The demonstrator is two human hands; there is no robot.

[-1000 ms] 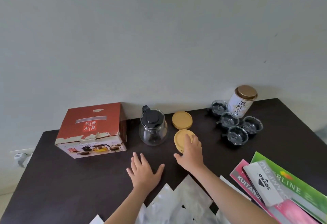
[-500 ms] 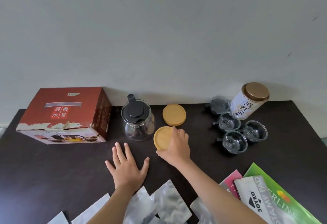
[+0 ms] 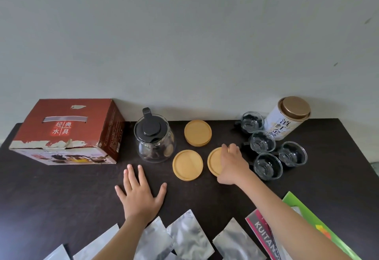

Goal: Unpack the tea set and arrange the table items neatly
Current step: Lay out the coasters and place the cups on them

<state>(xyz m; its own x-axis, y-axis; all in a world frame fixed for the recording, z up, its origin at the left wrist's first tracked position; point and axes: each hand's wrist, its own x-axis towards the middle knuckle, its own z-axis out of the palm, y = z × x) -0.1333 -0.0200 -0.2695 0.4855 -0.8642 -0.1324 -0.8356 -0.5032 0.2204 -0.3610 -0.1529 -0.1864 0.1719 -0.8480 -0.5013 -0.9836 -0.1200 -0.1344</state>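
Observation:
A glass teapot [image 3: 155,139] with a black lid stands at the back of the dark table [image 3: 51,198]. Behind it to the right lies a small stack of wooden coasters [image 3: 197,133]. One single coaster [image 3: 187,165] lies flat in front of the teapot. My right hand [image 3: 232,164] grips another coaster [image 3: 214,160] by its rim, just right of the single one. My left hand [image 3: 139,193] rests flat on the table, fingers spread. Several glass cups [image 3: 267,164] with black handles cluster to the right of the right hand.
The red tea set box [image 3: 67,131] sits at the back left by the wall. A white tea tin [image 3: 287,119] with a gold lid stands at the back right. Several silver pouches [image 3: 188,235] lie along the near edge, with pink and green booklets [image 3: 264,237] at the right.
One coaster now lies alone in front of the teapot. My right hand has shifted right with a second coaster, toward the cups. My left hand stays flat on the table.

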